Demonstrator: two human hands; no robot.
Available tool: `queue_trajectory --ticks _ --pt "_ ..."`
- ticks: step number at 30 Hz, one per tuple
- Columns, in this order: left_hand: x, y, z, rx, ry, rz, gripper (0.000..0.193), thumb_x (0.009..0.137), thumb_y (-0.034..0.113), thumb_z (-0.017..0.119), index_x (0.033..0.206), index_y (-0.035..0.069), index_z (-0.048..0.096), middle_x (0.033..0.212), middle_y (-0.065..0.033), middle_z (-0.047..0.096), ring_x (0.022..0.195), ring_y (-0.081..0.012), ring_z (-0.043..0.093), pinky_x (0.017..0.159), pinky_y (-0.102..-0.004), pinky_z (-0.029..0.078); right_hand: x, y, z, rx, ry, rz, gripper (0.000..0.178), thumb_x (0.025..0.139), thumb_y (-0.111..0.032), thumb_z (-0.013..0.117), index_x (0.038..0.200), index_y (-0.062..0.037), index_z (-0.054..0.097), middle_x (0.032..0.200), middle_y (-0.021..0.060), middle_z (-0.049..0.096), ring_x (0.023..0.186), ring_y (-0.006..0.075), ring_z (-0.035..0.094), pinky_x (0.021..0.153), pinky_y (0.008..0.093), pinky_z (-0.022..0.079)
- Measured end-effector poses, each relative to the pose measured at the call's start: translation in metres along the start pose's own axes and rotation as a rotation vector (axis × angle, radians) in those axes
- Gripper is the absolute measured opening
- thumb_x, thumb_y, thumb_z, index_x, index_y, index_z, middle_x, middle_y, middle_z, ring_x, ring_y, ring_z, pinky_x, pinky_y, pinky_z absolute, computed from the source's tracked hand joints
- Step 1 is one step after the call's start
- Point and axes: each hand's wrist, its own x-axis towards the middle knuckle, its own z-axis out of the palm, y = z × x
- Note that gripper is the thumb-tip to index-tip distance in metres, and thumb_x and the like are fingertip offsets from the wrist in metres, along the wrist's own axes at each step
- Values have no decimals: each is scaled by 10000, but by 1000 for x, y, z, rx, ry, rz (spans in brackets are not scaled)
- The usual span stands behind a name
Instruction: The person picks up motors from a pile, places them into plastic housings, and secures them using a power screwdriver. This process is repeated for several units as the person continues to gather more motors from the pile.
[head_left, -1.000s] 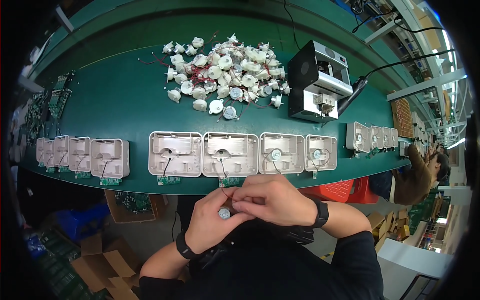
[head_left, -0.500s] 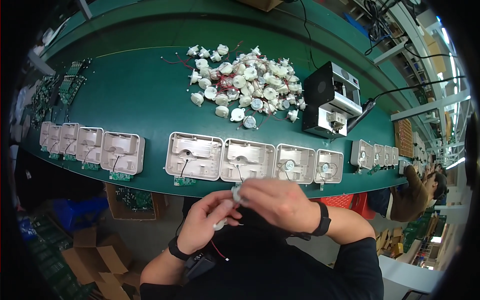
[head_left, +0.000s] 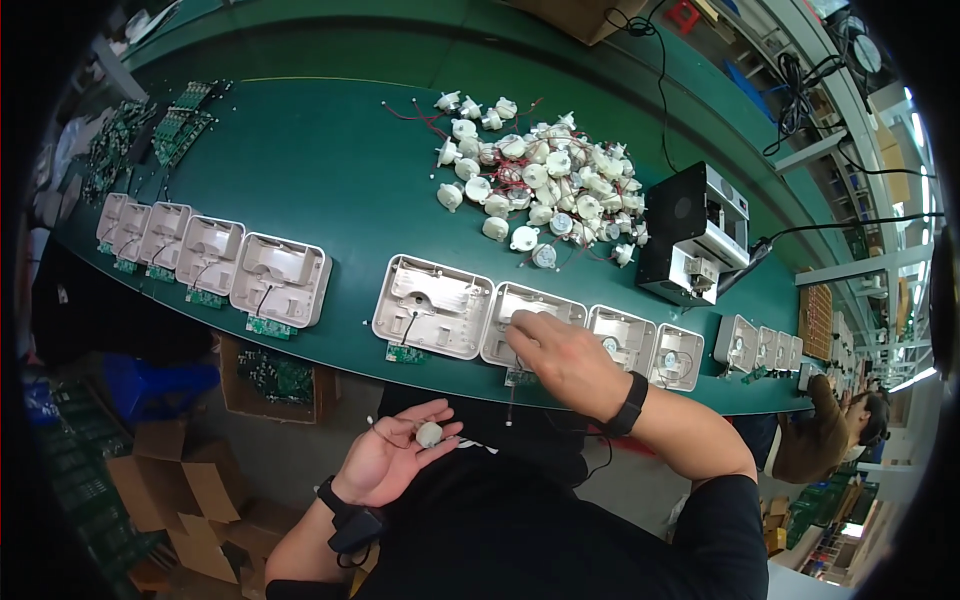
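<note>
My left hand (head_left: 385, 460) is palm up in front of the bench, with fingers loosely spread. A small white round buzzer (head_left: 429, 434) with thin leads rests on its fingers. My right hand (head_left: 565, 365) reaches into the second white plastic housing (head_left: 497, 338) of the middle row. Its fingers are bent downward and closed; whatever they hold is hidden. Left of it lies an open housing (head_left: 392, 322) with a cable and a green circuit board (head_left: 405, 354) at its front edge. Two housings to the right, one being a housing (head_left: 696, 378), each have a round buzzer inside.
A heap of white buzzers (head_left: 545, 172) with red wires lies farther back on the green bench (head_left: 330, 150). A black-and-silver machine (head_left: 690, 240) stands right of it. More housings (head_left: 285, 245) line the left, below loose circuit boards (head_left: 182, 125). Another person (head_left: 825, 425) sits far right.
My hands have separated: the right moved forward into the second housing, while the left dropped back and turned palm up with one buzzer. The view has shifted, moving the bench rightward in the picture.
</note>
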Motion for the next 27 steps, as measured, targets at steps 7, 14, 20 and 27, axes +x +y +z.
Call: queue_trajectory --ticks 7,14,20,27 --pt "0 2 10 39 -7 -5 603 1109 421 290 1474 -34 446 1410 -197 534 1364 -382 479 1206 -485 340 0 1 -7 -26 -62 16 265 850 -41 619 1113 -26 599 1084 93 595 920 248 642 730 344 556" --pt "1 -3 28 162 -119 49 734 1073 583 237 1506 18 413 1418 -131 520 1358 -289 489 1175 -445 377 -1 -71 -41 415 -49 41 301 829 -101 754 1105 -54 643 984 76 622 802 247 666 652 352 551" --pt "-2 -3 40 183 -170 76 694 1089 542 248 1547 30 351 1466 -127 487 1353 -268 495 1163 -447 384 -3 -82 9 489 94 24 290 843 -121 763 1101 -42 657 958 83 639 772 258 673 649 342 556" --pt "-14 16 50 526 -213 137 533 1097 236 449 1570 35 311 1476 -129 480 1294 -247 566 1037 -399 524 -11 -61 -4 1194 -103 491 297 882 -141 769 1130 -24 654 964 56 657 806 169 679 667 299 552"
